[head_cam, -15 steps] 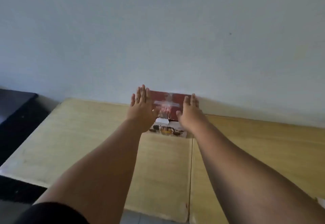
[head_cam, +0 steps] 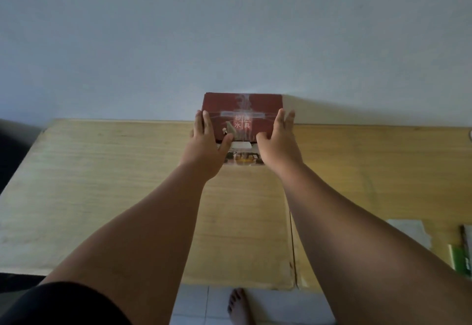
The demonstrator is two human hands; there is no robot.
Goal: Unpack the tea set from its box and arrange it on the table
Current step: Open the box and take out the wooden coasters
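We hold the red tea set box [head_cam: 242, 117] at the far edge of the wooden table [head_cam: 115, 184], by the wall [head_cam: 229, 31]. Our left hand [head_cam: 204, 143] grips its left side, our right hand [head_cam: 277, 143] its right side.

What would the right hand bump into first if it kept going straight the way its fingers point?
The right hand points away from the person, along the side of the red tea set box it grips. Straight on, it would probably meet the pale wall behind the table, though the depth is unclear.
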